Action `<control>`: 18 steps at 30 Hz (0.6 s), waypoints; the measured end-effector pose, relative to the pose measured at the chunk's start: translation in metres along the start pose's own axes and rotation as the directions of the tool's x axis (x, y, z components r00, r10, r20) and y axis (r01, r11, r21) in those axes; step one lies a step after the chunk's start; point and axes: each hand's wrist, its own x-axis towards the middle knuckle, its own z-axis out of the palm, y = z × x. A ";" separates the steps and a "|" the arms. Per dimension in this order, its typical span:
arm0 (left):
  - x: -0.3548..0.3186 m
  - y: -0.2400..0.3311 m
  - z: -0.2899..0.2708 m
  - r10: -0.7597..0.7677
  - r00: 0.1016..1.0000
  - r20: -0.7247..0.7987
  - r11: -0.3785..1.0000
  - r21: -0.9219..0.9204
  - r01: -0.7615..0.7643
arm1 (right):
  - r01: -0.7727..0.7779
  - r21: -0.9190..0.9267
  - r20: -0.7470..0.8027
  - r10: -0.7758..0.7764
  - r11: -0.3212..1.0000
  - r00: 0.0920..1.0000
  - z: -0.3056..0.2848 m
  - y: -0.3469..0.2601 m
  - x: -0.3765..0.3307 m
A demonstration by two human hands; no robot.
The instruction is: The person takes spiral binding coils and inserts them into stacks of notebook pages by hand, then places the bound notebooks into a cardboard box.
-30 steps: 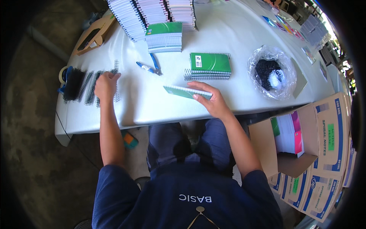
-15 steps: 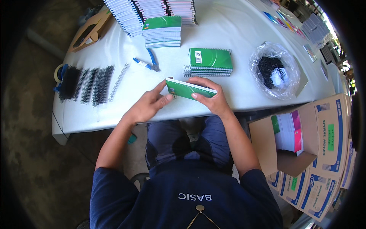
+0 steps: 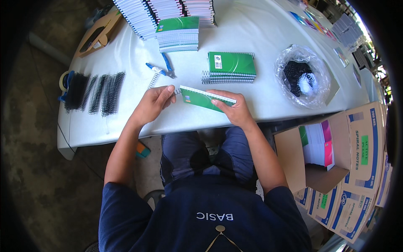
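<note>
Green notebook (image 3: 200, 100) pinched in the right hand (image 3: 236, 110), nearside of the notebook stack (image 3: 232, 64); left hand (image 3: 155, 104) pinches a coil (image 3: 153, 80), left of that stack; apparently coil-fitting, calling for close end-to-edge alignment.

Dark floor (image 3: 37, 147) — white-covered table (image 3: 247, 27) — daylight (image 3: 369, 46), far right.

Left hand (image 3: 153, 104) was curled, thumb drawn to bent fingers in a pinch. Right hand (image 3: 236, 110) was clamped, thumb nearer the body, fingers opposite. Left forearm (image 3: 120, 155) and right forearm (image 3: 268, 157) slanted inward.
</note>
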 end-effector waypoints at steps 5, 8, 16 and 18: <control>0.013 0.005 -0.008 0.097 0.995 0.013 0.992 -0.087 -0.095 | -0.003 -0.041 0.045 0.005 0.999 0.999 -0.001 -0.001 -0.001; 0.015 0.014 -0.015 0.496 0.868 0.010 0.817 0.334 -0.470 | 0.032 -0.040 0.032 -0.030 0.999 0.999 0.004 -0.002 0.001; 0.011 0.044 -0.005 0.535 0.817 0.218 0.241 0.887 -0.394 | 0.116 -0.203 0.003 -0.118 0.972 0.993 0.017 0.003 -0.007; -0.001 0.024 0.011 0.657 0.740 0.143 0.120 0.949 -0.291 | 0.215 -0.275 -0.026 -0.231 0.937 0.973 0.026 0.003 -0.009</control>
